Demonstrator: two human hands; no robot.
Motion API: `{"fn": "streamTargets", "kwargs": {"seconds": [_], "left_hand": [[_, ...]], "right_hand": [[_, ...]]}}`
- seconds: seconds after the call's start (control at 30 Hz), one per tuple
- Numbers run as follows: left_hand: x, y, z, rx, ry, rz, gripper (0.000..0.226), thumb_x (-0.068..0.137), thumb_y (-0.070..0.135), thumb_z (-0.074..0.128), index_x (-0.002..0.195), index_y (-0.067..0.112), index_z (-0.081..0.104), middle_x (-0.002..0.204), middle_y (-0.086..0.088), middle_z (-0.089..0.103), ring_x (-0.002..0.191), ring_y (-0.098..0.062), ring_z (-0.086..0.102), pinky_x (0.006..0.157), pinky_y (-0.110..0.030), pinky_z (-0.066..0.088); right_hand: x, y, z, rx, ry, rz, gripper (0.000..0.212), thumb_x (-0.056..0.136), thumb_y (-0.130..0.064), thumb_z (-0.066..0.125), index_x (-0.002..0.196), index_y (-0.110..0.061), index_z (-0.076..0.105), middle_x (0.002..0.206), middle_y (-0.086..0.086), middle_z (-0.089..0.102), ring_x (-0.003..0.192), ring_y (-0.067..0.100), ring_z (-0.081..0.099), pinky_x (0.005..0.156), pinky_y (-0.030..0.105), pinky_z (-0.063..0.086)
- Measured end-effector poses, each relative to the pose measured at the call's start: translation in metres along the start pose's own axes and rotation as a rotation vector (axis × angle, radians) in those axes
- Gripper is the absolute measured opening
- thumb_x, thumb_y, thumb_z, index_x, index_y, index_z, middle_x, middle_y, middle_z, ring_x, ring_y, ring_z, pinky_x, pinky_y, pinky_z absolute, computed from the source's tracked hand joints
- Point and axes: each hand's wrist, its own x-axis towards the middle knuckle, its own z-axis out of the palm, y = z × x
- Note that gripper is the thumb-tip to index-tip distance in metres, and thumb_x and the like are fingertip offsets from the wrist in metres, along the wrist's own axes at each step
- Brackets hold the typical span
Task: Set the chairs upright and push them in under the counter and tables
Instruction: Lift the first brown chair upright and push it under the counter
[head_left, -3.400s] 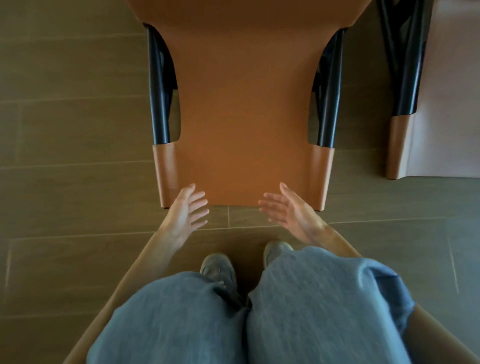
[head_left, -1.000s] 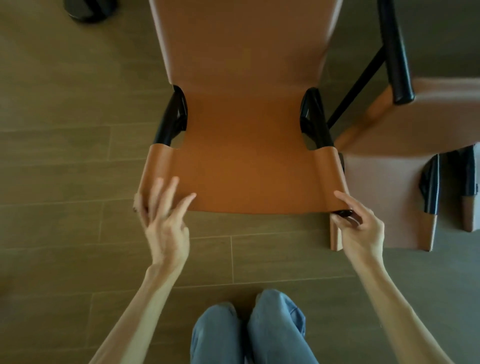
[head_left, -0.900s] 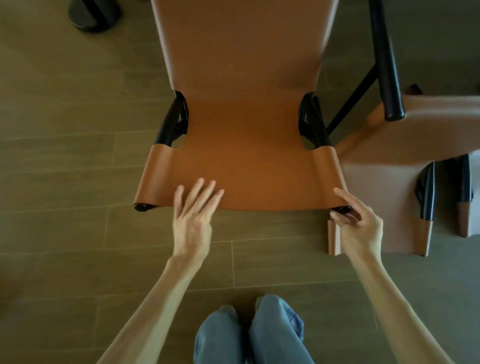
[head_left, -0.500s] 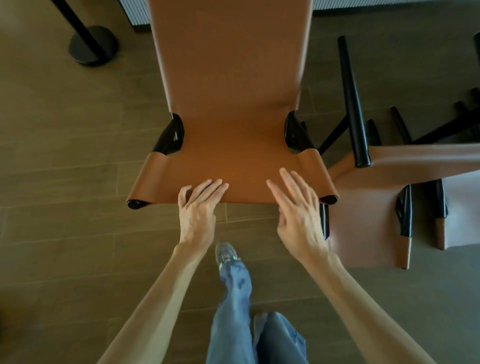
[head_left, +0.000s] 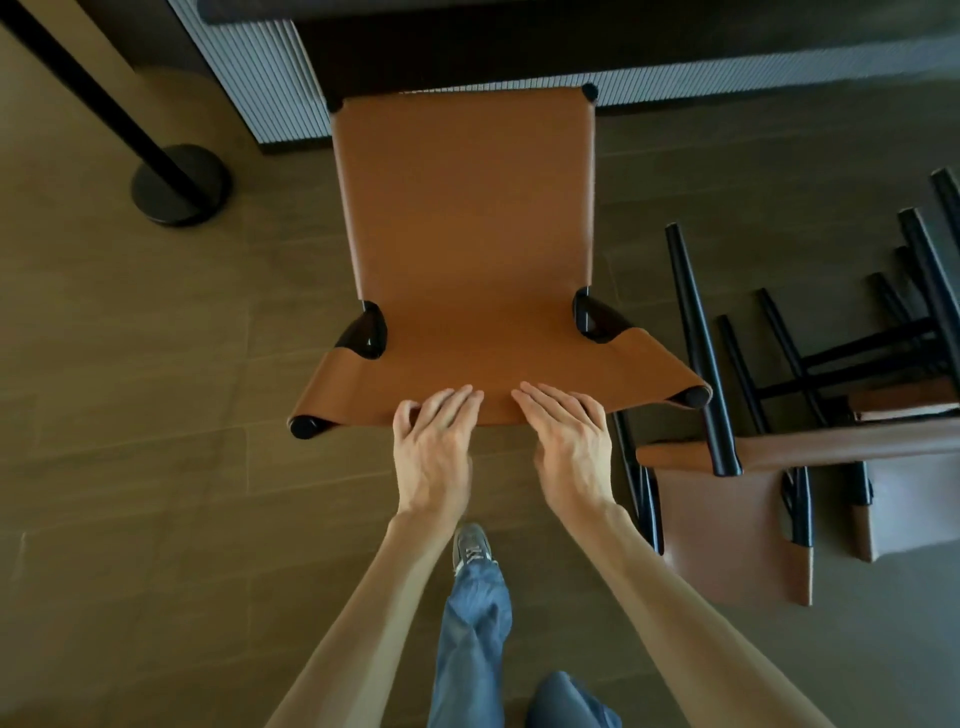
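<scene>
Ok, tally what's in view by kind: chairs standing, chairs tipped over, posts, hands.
Upright chair: 1
Tipped chairs: 2 that can be told apart, the second farther right
Black post: 1
Hands: 2, left hand, right hand
Total: 6

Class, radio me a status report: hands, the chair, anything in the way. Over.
Left hand, right hand open, flat on backrest of upright chair. Seat front near counter. Tipped chairs right, post base left; neither blocks.

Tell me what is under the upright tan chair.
Only floor shows around the upright chair; its seat hides the legs and the floor below. The left hand and right hand rest on its near edge.
</scene>
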Motion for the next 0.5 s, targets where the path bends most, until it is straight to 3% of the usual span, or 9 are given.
{"fn": "streamTargets", "kwargs": {"seconds": [0.5], "left_hand": [[0.166,-0.003,-0.059,0.079,-0.053,-0.022,0.065,0.069,-0.009,0.068,0.128,0.016,0.062,0.131,0.001,0.063,0.124,-0.015,0.054,0.105,-0.037,0.026]], "right_hand": [[0.173,0.000,-0.040,0.020,0.007,-0.006,0.041,0.075,0.008,0.068,0.113,-0.007,0.070,0.114,0.006,0.071,0.108,0.022,0.065,0.094,0.038,0.043]]}}
